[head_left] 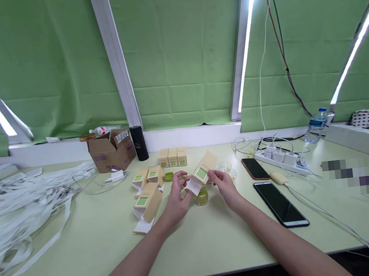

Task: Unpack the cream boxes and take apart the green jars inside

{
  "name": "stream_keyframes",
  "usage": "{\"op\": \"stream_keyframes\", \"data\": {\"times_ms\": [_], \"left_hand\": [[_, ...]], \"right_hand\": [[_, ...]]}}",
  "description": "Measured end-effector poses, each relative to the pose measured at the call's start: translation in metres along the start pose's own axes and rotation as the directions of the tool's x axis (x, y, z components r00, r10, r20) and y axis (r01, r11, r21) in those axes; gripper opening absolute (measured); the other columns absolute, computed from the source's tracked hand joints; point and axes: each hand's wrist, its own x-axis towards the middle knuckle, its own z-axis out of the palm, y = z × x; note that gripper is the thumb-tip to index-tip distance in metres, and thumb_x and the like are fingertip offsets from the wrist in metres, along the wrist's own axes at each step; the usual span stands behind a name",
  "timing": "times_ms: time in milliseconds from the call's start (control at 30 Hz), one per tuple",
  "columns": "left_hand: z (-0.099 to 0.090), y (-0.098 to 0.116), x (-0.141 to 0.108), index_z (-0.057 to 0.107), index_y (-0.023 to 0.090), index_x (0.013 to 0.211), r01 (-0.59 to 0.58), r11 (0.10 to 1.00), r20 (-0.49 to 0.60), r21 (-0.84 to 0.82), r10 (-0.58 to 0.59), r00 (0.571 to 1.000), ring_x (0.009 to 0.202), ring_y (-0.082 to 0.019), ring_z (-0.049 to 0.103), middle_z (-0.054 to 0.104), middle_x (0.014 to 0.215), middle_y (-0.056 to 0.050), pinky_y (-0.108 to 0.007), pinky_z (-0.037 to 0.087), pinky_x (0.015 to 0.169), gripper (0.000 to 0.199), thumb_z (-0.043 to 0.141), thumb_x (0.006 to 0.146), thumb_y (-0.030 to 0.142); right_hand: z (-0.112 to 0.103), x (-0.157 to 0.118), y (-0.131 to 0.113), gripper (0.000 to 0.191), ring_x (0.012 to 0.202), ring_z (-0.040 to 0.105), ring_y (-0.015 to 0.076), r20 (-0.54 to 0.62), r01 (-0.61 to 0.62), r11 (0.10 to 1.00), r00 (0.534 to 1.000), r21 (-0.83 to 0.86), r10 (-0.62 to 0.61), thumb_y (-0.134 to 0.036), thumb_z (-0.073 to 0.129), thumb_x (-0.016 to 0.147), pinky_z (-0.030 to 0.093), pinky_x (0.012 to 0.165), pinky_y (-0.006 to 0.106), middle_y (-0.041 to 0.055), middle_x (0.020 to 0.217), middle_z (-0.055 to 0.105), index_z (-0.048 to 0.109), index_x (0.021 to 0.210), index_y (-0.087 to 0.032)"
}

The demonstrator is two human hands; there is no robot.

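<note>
Bare forearms (128, 262), bare hands (178, 202), slim fingers (216, 175), as far as shows

From the person, three closed cartons (172, 157) stand near twelve o'clock, three open cartons (152, 203) near eleven. Two phones (281, 204) lie between one and two.

This is looking like a small packing workshop: on a long pale table (118, 259), little kraft boxes (172, 157) are standing in a row while others are lying open. Loose white strips (29, 202) are heaping up at the left, a carton (111, 151) is sitting behind, and phones (281, 204) and a crowded power strip (282, 160) are sharing the surface. Green sheeting, probably blinds (180, 55), is covering the windows.
</note>
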Motion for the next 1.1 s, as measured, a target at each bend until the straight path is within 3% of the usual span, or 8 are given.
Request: {"op": "stream_keyframes", "data": {"times_ms": [100, 200, 300, 433, 567, 767, 933, 1100], "left_hand": [[0.0, 0.002, 0.001, 0.041, 0.028, 0.13, -0.009, 1.0, -0.006, -0.013, 0.008, 1.0, 0.106, -0.023, 0.058, 0.061, 0.122, -0.008, -0.035, 0.05, 0.085, 0.039, 0.06, 0.097, 0.038], [-0.002, 0.0, 0.003, 0.048, 0.026, 0.126, -0.102, 0.984, -0.063, 0.147, 0.112, 0.992, 0.11, -0.023, 0.057, 0.06, 0.123, -0.009, -0.039, 0.048, 0.095, 0.032, 0.058, 0.096, 0.028], [-0.004, -0.003, 0.004, 0.053, 0.025, 0.126, -0.222, 0.905, -0.076, 0.364, 0.267, 0.961, 0.117, -0.026, 0.053, 0.059, 0.126, -0.01, -0.044, 0.044, 0.104, 0.037, 0.057, 0.09, 0.016], [-0.005, -0.001, 0.002, 0.06, 0.025, 0.114, -0.312, 0.801, -0.04, 0.511, 0.385, 0.922, 0.123, -0.027, 0.05, 0.058, 0.125, -0.01, -0.047, 0.043, 0.106, 0.034, 0.052, 0.087, 0.008], [-0.005, 0.003, -0.002, 0.065, 0.024, 0.099, -0.348, 0.737, -0.008, 0.579, 0.432, 0.902, 0.121, -0.028, 0.051, 0.06, 0.122, -0.01, -0.048, 0.043, 0.103, 0.022, 0.051, 0.091, 0.01], [-0.007, 0.007, -0.001, 0.062, 0.023, 0.097, -0.403, 0.675, -0.052, 0.618, 0.547, 0.836, 0.111, -0.028, 0.056, 0.067, 0.109, -0.01, -0.047, 0.046, 0.097, 0.004, 0.059, 0.095, 0.022], [-0.004, 0.005, 0.001, 0.057, 0.022, 0.117, -0.39, 0.68, -0.1, 0.621, 0.563, 0.821, 0.108, -0.028, 0.058, 0.067, 0.111, -0.011, -0.044, 0.051, 0.09, 0.032, 0.07, 0.092, 0.036], [-0.002, 0.004, 0.0, 0.059, 0.022, 0.118, -0.397, 0.621, -0.072, 0.675, 0.592, 0.803, 0.104, -0.028, 0.061, 0.069, 0.104, -0.01, -0.045, 0.052, 0.089, 0.024, 0.063, 0.096, 0.031]], "right_hand": [[-0.001, 0.0, 0.001, 0.058, 0.076, 0.064, 0.0222, -0.005, -0.015, 0.999, 1.0, 0.03, 0.015, -0.078, 0.072, 0.075, 0.048, 0.073, 0.033, 0.006, 0.075, 0.074, 0.074, 0.076, -0.02], [-0.002, 0.001, 0.004, 0.059, 0.071, 0.059, 0.0187, -0.02, -0.036, 0.998, 0.999, 0.054, 0.037, -0.078, 0.073, 0.075, 0.042, 0.07, 0.032, 0.0049, 0.075, 0.073, 0.072, 0.076, -0.019], [-0.003, 0.002, 0.005, 0.06, 0.066, 0.054, 0.0161, -0.022, -0.037, 0.996, 0.999, 0.075, 0.039, -0.079, 0.074, 0.074, 0.037, 0.067, 0.031, 0.0035, 0.072, 0.07, 0.069, 0.073, -0.019], [-0.003, 0.002, 0.006, 0.061, 0.065, 0.05, 0.0154, 0.003, -0.032, 0.992, 0.999, 0.125, 0.032, -0.08, 0.075, 0.072, 0.035, 0.066, 0.03, 0.0026, 0.071, 0.067, 0.067, 0.072, -0.019], [-0.003, 0.004, 0.011, 0.059, 0.068, 0.051, 0.0154, 0.015, -0.035, 0.983, 0.999, 0.18, 0.033, -0.078, 0.076, 0.074, 0.036, 0.066, 0.029, 0.0019, 0.076, 0.067, 0.07, 0.082, -0.019], [-0.002, 0.004, 0.017, 0.061, 0.075, 0.054, 0.0172, 0.075, -0.022, 0.984, 0.997, 0.176, 0.009, -0.079, 0.075, 0.073, 0.039, 0.067, 0.029, 0.0038, 0.086, 0.07, 0.071, 0.087, -0.02], [0.004, -0.001, 0.009, 0.061, 0.079, 0.06, 0.0211, 0.1, 0.015, 0.992, 0.995, 0.124, -0.028, -0.08, 0.077, 0.071, 0.046, 0.071, 0.032, 0.0061, 0.093, 0.074, 0.073, 0.094, -0.023], [0.005, -0.003, 0.003, 0.063, 0.085, 0.064, 0.0246, 0.112, 0.022, 0.995, 0.993, 0.094, -0.033, -0.08, 0.076, 0.072, 0.051, 0.075, 0.035, 0.0083, 0.097, 0.076, 0.074, 0.099, -0.023]]}}
